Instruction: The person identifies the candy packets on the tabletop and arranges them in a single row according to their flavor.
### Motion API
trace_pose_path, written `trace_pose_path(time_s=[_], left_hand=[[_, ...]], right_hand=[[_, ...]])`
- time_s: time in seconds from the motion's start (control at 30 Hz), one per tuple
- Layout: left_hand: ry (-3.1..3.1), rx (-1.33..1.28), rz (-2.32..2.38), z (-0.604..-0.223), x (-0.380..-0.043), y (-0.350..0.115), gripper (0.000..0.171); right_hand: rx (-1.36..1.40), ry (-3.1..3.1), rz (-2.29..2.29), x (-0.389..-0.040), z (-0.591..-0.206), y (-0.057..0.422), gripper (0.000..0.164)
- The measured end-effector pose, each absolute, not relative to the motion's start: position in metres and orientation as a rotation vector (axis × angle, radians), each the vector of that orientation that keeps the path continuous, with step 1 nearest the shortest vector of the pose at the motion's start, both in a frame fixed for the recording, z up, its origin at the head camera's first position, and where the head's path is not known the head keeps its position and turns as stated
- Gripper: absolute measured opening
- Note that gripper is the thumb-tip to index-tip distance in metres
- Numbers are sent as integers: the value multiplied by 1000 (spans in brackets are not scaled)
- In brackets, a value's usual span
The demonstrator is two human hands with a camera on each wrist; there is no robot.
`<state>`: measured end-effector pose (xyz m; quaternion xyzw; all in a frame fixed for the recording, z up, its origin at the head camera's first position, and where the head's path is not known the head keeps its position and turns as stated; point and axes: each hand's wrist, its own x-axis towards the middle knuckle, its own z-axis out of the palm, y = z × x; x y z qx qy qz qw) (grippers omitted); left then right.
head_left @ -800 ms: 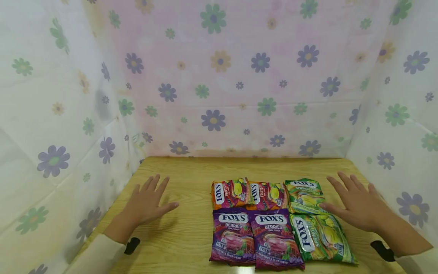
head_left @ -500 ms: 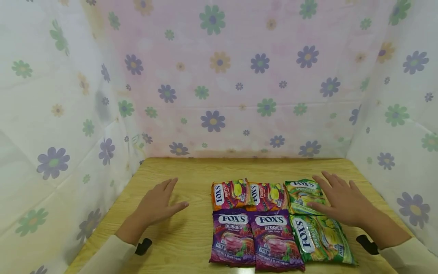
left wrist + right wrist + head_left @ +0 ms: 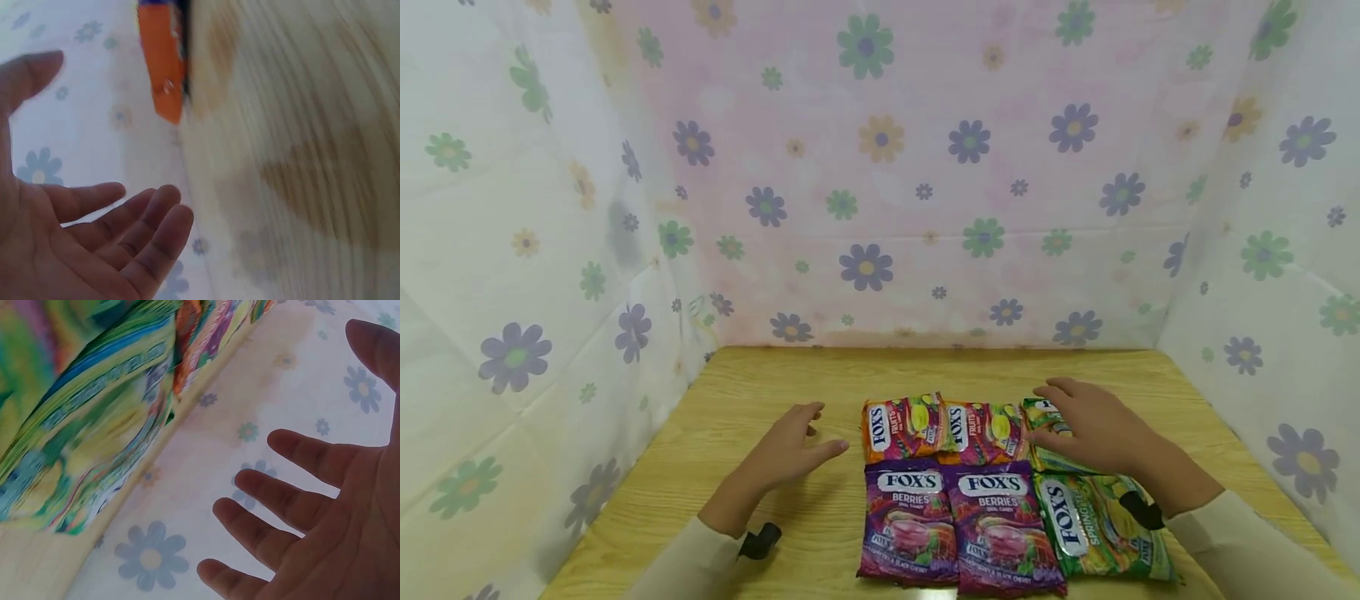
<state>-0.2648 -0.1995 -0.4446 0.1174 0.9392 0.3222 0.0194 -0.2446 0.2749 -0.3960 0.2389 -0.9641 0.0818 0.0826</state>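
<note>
Both hands have swung inward since the earlier head views: the left hand (image 3: 778, 458) has come rightward and the right hand (image 3: 1097, 429) leftward, so that it now hides much of the upper green Fox's Spring Tea bag (image 3: 1048, 419). Neither holds anything: the left hand's fingers lie relaxed with the thumb well apart, the right hand's are spread and nearly straight, and no contact shows in either wrist view.

Six candy bags lie in two rows on the wooden surface (image 3: 790, 367). Straight to the right of the left hand's thumb, across a short gap, is the left orange Fruits bag (image 3: 898, 429), its long axis sideways. The right orange Fruits bag (image 3: 985, 433) lies just left of the right hand's fingertips, making that hand nearer to it. Closer to the person lie the purple Berries bags (image 3: 1006, 529), long axes running away from the person.
</note>
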Motion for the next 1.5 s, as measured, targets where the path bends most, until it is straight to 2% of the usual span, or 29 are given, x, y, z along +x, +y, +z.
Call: trace_pose_path(time_s=[0.23, 0.53, 0.63, 0.8, 0.9, 1.23, 1.5], left_hand=[[2772, 277, 1241, -444, -271, -173, 80], [2596, 175, 1362, -446, -277, -156, 76], [2547, 121, 1402, -443, -279, -153, 72], [2516, 83, 1371, -441, -284, -154, 54], [2491, 100, 1355, -441, -287, -153, 45], [2315, 161, 1378, -441, -292, -155, 40], [2237, 155, 1423, -443, -292, -154, 39]], right_hand=[[730, -2915, 396, -259, -394, 245, 72], [739, -2994, 577, -282, -399, 211, 71], [775, -3008, 654, -291, -400, 200, 61], [766, -3056, 821, -303, -401, 182, 47], [713, -3086, 872, -306, -402, 173, 47], [386, -3070, 1138, -309, -408, 154, 50], [252, -3049, 1300, -306, -418, 140, 56]])
